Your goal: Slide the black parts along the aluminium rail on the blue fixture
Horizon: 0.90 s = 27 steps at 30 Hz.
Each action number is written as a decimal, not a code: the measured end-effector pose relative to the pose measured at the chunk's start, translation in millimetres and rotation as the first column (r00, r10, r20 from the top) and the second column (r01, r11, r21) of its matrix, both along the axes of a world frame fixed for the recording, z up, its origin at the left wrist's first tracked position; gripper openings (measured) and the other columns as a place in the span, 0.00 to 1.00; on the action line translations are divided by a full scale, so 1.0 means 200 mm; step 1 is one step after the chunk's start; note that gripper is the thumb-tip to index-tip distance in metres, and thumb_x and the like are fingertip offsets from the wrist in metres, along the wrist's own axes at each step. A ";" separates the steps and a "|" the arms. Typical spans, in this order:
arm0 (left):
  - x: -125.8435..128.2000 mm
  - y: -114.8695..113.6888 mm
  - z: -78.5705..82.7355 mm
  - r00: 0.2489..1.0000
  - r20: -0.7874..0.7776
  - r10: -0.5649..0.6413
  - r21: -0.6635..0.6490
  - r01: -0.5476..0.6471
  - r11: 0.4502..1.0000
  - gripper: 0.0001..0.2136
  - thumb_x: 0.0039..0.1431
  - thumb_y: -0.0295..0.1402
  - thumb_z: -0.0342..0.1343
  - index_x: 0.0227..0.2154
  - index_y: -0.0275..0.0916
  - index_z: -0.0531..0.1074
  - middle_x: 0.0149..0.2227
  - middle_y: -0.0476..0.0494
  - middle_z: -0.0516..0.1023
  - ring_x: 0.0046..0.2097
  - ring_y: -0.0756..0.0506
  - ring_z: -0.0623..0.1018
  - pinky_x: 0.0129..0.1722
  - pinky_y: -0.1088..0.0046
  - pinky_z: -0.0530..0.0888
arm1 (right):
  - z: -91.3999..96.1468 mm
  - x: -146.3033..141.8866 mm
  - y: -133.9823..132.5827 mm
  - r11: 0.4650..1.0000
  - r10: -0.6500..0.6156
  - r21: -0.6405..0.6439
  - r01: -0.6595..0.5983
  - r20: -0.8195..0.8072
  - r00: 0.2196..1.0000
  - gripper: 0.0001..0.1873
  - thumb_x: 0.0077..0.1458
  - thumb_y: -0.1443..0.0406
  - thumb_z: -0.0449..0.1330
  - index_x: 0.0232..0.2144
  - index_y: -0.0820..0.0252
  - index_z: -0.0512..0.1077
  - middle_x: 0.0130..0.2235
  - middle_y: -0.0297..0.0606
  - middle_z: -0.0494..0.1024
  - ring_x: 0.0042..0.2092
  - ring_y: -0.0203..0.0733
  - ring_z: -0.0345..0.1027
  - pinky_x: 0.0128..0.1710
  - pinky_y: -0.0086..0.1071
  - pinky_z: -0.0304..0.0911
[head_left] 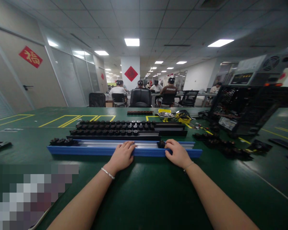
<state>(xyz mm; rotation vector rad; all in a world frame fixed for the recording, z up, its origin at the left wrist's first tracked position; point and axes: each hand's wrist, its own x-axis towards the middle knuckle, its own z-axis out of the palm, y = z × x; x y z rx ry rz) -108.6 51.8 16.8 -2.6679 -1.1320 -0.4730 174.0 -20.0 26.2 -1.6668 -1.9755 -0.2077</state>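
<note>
A long blue channel rail (93, 151) with a silvery inside lies crosswise on the green table in front of me. My left hand (123, 155) grips it near the middle, fingers curled over the near wall into the channel. Farther right, my right hand (178, 154) has its fingers closed at a small black socket-like module (161, 144) sitting in the channel; its fingertips are partly hidden. Several similar black modules (61, 141) sit at the rail's left end. Behind it, black rails (147, 134) hold rows of round black modules (105, 126).
An open computer case (242, 108) with a power supply (256, 68) on top stands at the right. Loose black parts (220, 145) lie before it. A metal bowl (165, 115) and cables (183, 115) are at the back. A pixelated patch covers the lower left. People sit beyond.
</note>
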 end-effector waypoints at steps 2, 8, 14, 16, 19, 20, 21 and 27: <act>0.00 0.00 0.00 1.000 0.000 0.001 0.005 -0.001 1.000 0.22 0.54 0.32 0.48 0.53 0.44 0.61 0.59 0.44 0.62 0.59 0.41 0.62 0.52 0.59 0.63 | -0.02 -0.02 0.02 0.998 -0.041 0.056 0.043 -0.028 0.999 0.07 0.50 0.64 0.52 0.27 0.58 0.70 0.44 0.42 0.71 0.46 0.43 0.63 0.46 0.34 0.57; 0.02 -0.01 0.00 1.000 -0.009 0.019 0.008 -0.019 1.000 0.21 0.54 0.32 0.48 0.53 0.44 0.61 0.59 0.43 0.62 0.59 0.40 0.61 0.52 0.59 0.63 | -0.04 -0.13 0.08 0.939 -0.340 0.019 0.345 -0.124 0.932 0.19 0.52 0.54 0.53 0.42 0.59 0.68 0.43 0.42 0.74 0.46 0.46 0.64 0.49 0.39 0.52; 0.02 -0.01 -0.01 1.000 -0.012 0.026 0.018 -0.026 1.000 0.21 0.54 0.33 0.48 0.53 0.44 0.61 0.59 0.42 0.61 0.59 0.40 0.61 0.52 0.59 0.63 | -0.01 -0.16 0.09 0.935 -0.353 -0.022 0.353 -0.130 0.927 0.16 0.52 0.55 0.53 0.39 0.53 0.72 0.43 0.37 0.76 0.47 0.44 0.65 0.49 0.38 0.49; 0.02 0.00 -0.02 1.000 -0.007 0.024 0.024 -0.024 0.999 0.22 0.54 0.33 0.49 0.53 0.44 0.61 0.59 0.42 0.61 0.59 0.40 0.61 0.52 0.58 0.62 | -0.01 -0.16 0.08 0.934 -0.355 -0.016 0.356 -0.131 0.926 0.15 0.52 0.55 0.53 0.38 0.54 0.73 0.42 0.37 0.77 0.47 0.44 0.65 0.49 0.37 0.50; 0.02 0.00 -0.02 1.000 -0.005 0.023 0.025 -0.023 0.999 0.22 0.54 0.33 0.49 0.53 0.44 0.61 0.59 0.42 0.61 0.59 0.40 0.61 0.52 0.58 0.62 | 0.00 -0.16 0.08 0.933 -0.357 -0.010 0.359 -0.126 0.925 0.15 0.52 0.56 0.53 0.38 0.54 0.73 0.42 0.37 0.77 0.45 0.43 0.66 0.47 0.36 0.51; 0.02 -0.01 -0.02 1.000 -0.006 0.023 0.025 -0.022 0.999 0.22 0.54 0.33 0.49 0.53 0.44 0.61 0.59 0.42 0.61 0.59 0.40 0.61 0.52 0.59 0.62 | 0.00 -0.16 0.08 0.932 -0.361 -0.011 0.362 -0.123 0.924 0.14 0.52 0.57 0.53 0.37 0.54 0.73 0.41 0.37 0.77 0.45 0.43 0.66 0.46 0.35 0.51; 0.02 -0.01 -0.02 1.000 -0.008 0.023 0.025 -0.023 0.999 0.22 0.54 0.33 0.49 0.53 0.44 0.61 0.59 0.42 0.61 0.59 0.40 0.61 0.52 0.59 0.62 | 0.00 -0.15 0.08 0.930 -0.367 -0.012 0.368 -0.120 0.923 0.14 0.51 0.57 0.53 0.37 0.55 0.73 0.40 0.37 0.77 0.44 0.43 0.66 0.46 0.35 0.52; 0.02 -0.01 -0.02 1.000 -0.013 0.021 0.024 -0.020 1.000 0.22 0.54 0.32 0.48 0.53 0.44 0.61 0.60 0.42 0.61 0.59 0.40 0.60 0.52 0.59 0.62 | 0.00 -0.15 0.08 0.921 -0.387 0.001 0.390 -0.116 0.915 0.12 0.51 0.58 0.53 0.34 0.56 0.72 0.37 0.37 0.77 0.41 0.42 0.67 0.43 0.34 0.52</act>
